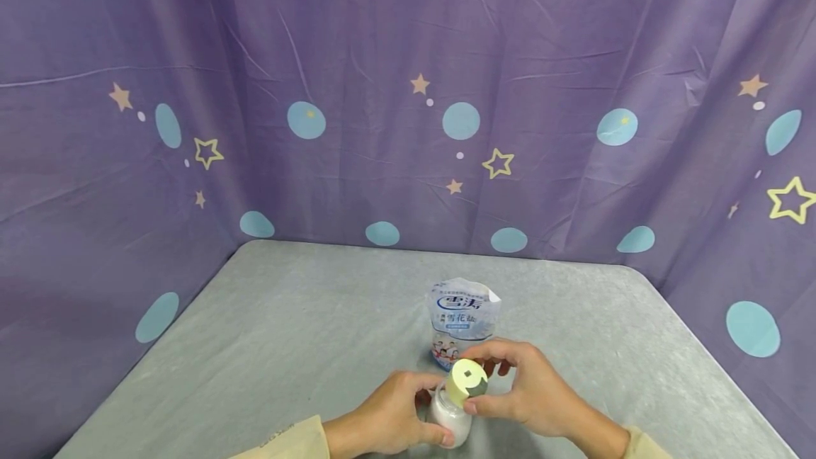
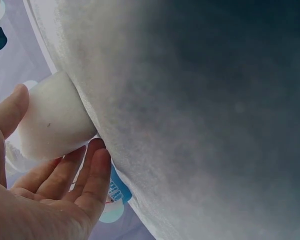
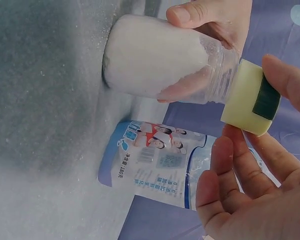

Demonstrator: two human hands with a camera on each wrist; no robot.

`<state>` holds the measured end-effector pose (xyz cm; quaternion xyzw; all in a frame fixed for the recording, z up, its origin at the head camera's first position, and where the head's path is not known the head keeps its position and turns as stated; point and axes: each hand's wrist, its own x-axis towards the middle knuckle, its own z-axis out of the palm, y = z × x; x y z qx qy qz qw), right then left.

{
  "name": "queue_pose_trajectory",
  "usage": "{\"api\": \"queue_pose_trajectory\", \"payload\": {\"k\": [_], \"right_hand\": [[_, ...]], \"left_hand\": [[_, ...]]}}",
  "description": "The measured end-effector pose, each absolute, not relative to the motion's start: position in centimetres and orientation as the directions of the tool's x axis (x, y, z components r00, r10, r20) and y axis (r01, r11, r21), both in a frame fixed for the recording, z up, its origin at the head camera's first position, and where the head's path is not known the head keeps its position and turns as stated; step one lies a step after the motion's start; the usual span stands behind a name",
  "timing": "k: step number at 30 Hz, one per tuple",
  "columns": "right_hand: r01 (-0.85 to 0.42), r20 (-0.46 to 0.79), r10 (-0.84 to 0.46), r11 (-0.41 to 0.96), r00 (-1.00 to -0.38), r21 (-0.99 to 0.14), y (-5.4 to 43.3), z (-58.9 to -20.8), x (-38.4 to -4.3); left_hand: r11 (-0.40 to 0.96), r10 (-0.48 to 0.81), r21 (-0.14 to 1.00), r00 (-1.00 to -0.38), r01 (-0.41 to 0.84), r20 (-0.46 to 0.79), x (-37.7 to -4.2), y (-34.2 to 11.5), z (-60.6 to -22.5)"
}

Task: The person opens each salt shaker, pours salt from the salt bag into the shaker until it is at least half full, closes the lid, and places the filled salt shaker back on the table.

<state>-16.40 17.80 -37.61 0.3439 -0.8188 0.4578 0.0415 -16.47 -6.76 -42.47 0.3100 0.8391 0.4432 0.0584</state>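
Note:
A small clear jar filled most of the way with white salt stands upright on the grey-covered table. My left hand grips it around the body, thumb on the near side. In the right wrist view, the salt stops below the jar's threaded neck. Between thumb and fingers, my right hand pinches a pale yellow-green cap with a dark green patch. That cap sits slightly tilted at the jar's mouth; whether it is threaded on cannot be told. Only the jar's lower part shows in the left wrist view.
Just behind the jar stands a white and blue salt bag, its top torn at a corner. The grey tablecloth reaches back to a purple patterned curtain, which also hangs at both sides. White grains dot the cloth near the jar.

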Motion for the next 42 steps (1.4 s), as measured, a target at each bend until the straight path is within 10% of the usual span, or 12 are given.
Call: {"api": "queue_pose_trajectory", "payload": {"k": [42], "right_hand": [[-0.607,0.36,-0.544,0.384,-0.758,-0.696,16.3,-37.8,-16.4]], "left_hand": [[0.425,0.569,0.77,-0.802,0.477,0.183,-16.5,-6.7,-42.5]]}}
